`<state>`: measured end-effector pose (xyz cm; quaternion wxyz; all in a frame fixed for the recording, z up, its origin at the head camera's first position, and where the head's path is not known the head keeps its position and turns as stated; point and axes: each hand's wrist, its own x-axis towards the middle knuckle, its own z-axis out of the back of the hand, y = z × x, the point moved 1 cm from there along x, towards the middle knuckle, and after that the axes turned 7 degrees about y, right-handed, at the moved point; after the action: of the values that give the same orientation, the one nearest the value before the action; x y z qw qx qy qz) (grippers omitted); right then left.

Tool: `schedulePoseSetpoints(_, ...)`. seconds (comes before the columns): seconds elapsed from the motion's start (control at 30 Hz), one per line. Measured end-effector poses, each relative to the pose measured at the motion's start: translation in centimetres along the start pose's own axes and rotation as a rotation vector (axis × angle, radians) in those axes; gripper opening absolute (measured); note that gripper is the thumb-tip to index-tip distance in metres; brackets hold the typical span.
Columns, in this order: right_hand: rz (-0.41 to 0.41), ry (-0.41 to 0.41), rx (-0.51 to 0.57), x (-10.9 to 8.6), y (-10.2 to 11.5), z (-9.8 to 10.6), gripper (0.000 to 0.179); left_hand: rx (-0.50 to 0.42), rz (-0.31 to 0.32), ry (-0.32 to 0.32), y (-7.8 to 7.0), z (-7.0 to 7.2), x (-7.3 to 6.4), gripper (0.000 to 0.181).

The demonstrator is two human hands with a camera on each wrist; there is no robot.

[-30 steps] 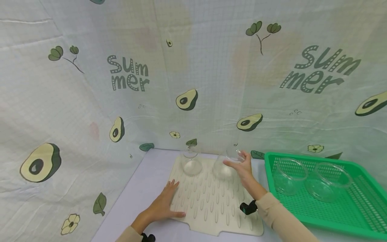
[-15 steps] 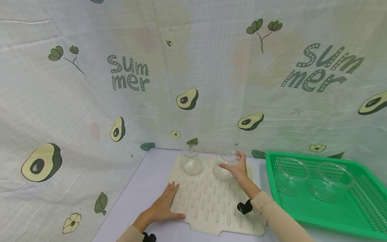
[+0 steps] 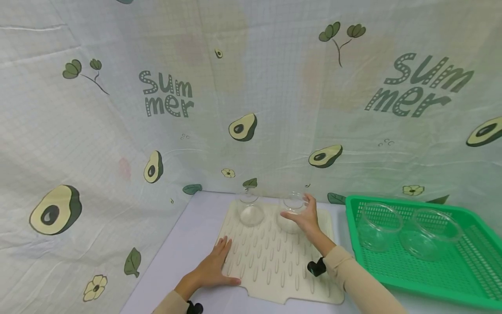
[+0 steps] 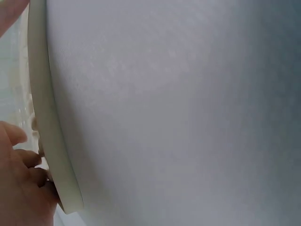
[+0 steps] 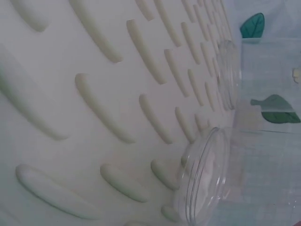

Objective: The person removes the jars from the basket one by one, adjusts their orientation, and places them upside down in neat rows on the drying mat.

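A clear cup [image 3: 288, 224] stands upside down near the back of the cream ridged drying mat [image 3: 282, 266], its wide rim against the ridges. My right hand [image 3: 307, 218] grips this cup's upper part, thumb on the left and fingers on the far right side. To its left, a second clear cup [image 3: 251, 214] is also upturned on the mat. Spread flat, my left hand [image 3: 211, 266] rests at the mat's left edge. The right wrist view shows the rim of the gripped cup [image 5: 207, 179] down on the mat, with most of my right hand out of sight.
A green mesh basket [image 3: 443, 296] stands to the right, close to the mat. Inside it are two more clear cups, one on the left [image 3: 378, 233] and one beside it [image 3: 427, 240], with their mouths up. A printed cloth [image 3: 274, 87] hangs behind the white table [image 3: 188, 235].
My right hand has moved slightly left and brought the cup from tilted to level on the mat, rim down. The left hand has stayed in place.
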<state>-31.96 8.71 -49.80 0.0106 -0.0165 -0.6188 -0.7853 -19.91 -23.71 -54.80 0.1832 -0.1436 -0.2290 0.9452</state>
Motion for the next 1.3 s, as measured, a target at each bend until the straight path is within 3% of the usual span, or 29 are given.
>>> schedulePoseSetpoints(0.4,-0.019,0.03,-0.042,0.0,0.1,0.2,0.117,0.016,0.019,0.044,-0.3,0.1,0.0,0.129)
schedulePoseSetpoints(0.7,-0.04,0.067,0.023,-0.6,1.3,1.2,0.117,0.016,0.023,0.044,-0.3,0.0,0.0,0.13)
schedulePoseSetpoints(0.97,-0.057,0.131,0.09,-1.2,3.5,4.1,0.114,0.04,0.015,0.033,0.0,-0.2,-0.2,0.13)
schedulePoseSetpoints(1.3,-0.065,0.194,0.049,-1.7,5.6,8.5,0.11,0.033,0.004,0.028,-0.1,-0.1,0.0,0.128)
